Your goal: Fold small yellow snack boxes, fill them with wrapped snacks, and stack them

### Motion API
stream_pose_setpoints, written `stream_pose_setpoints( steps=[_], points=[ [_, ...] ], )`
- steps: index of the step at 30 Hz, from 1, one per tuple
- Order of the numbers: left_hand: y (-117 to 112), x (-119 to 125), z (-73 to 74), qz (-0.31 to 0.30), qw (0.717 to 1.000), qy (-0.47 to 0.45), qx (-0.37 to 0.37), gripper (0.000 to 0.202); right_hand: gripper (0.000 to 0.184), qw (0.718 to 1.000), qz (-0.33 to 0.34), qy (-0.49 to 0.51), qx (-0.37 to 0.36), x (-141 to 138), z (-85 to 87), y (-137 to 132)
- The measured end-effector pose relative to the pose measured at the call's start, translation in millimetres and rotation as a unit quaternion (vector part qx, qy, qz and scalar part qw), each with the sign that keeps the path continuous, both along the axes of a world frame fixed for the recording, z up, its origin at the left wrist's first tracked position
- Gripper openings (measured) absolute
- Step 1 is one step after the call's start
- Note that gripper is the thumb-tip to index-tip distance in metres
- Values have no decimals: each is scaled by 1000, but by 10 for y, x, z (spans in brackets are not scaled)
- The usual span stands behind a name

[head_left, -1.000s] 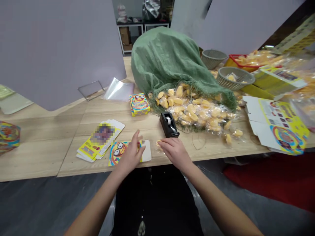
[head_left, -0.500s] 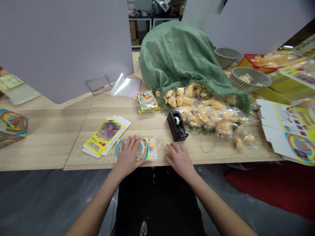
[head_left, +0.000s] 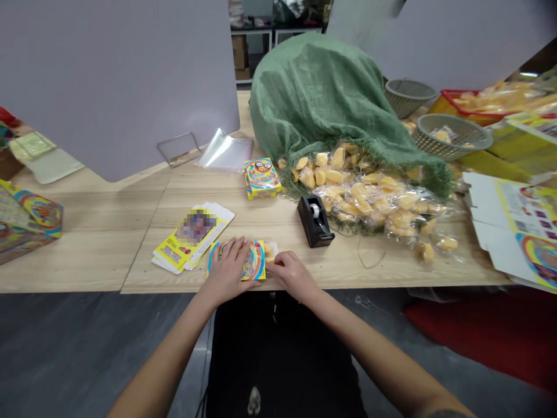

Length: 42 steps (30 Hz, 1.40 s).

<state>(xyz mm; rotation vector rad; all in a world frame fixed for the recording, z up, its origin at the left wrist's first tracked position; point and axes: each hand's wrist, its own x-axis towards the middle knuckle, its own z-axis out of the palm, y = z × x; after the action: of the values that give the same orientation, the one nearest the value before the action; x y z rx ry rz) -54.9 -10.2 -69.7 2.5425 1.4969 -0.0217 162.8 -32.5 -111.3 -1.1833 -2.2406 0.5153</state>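
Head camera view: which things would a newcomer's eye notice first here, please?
First, the big green sack towards the back of the table, with wrapped yellow pieces spread in front of it. Then, near the table's front edge, the left hand lies on a colourful box, with the right hand at its right end.

The nearest carton [head_left: 257, 261] is yellow with blue and orange rings, the cloth [head_left: 322, 93] green, the tape dispenser [head_left: 311, 223] black
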Motion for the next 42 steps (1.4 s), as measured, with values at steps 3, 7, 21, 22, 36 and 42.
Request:
stream_pose_setpoints(
  steps=[3, 7, 21, 22, 36, 42],
  points=[
    [22, -34, 4, -6, 1000, -11, -6, 98, 34, 985, -86, 119, -96, 164, 42, -48],
    [17, -31, -21, 0, 1000, -23, 4, 96, 37, 876, -207, 247, -357, 198, 75, -37],
    [9, -11, -121, 14, 998, -65, 21, 91, 18, 671, -50, 344, -655, -207, 255, 541],
    [5, -9, -119, 18, 997, -66, 20, 90, 15, 688, -54, 340, -638, -284, 220, 538],
    [345, 233, 497, 8, 889, -454, -58, 79, 33, 917, -164, 362, -38, 359, 1228, 239],
    [170, 481, 71, -19, 864, -500, 63, 45, 33, 802, -77, 483, -342, 487, 952, 302]
  ],
)
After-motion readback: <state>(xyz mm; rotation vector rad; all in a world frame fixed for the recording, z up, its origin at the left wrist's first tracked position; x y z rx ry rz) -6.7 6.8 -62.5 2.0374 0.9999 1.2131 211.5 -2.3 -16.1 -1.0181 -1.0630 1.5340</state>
